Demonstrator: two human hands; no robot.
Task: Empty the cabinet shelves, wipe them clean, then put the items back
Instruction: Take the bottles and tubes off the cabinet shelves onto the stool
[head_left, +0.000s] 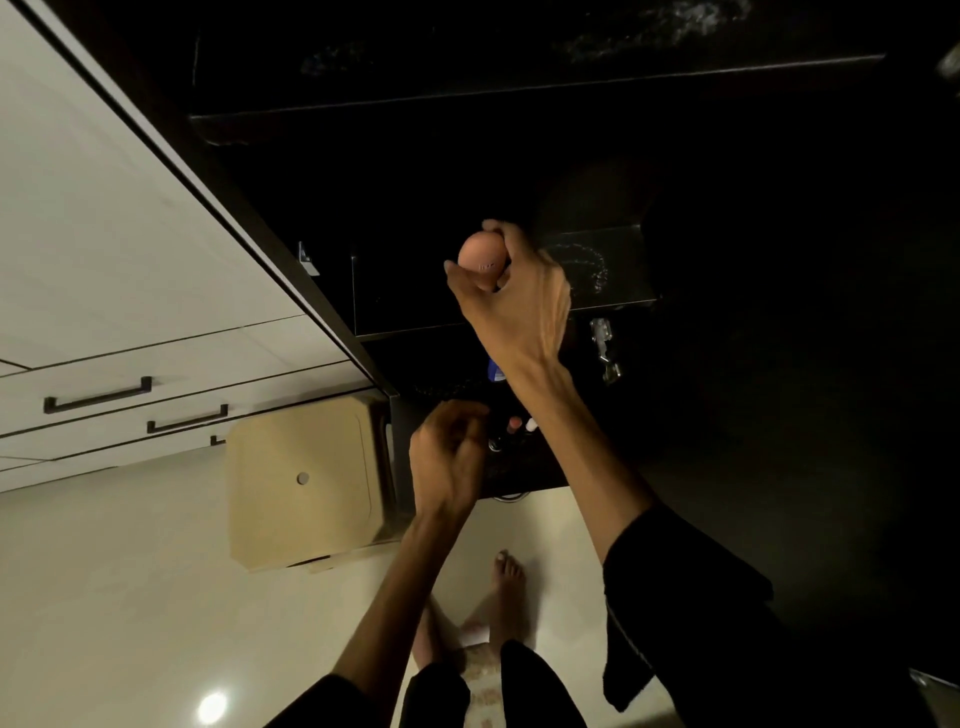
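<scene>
Currently held: pink bottle, at dark cabinet mouth.

Cabinet, large, dark, open; upper shelf dusty, lower shelf likewise. Beige stool beside, on pale floor. Right hand raised between the shelves, fingers and thumb curled round the bottle, dome end up. Left hand lower, fingers loosely curled, near small items on the bottom ledge; whether holding anything cannot be told. Bottle judged light, rigid, smooth plastic, liable to slip; best gripped round the body below the dome, not by the cap alone. Small items beneath probably tippable.
</scene>
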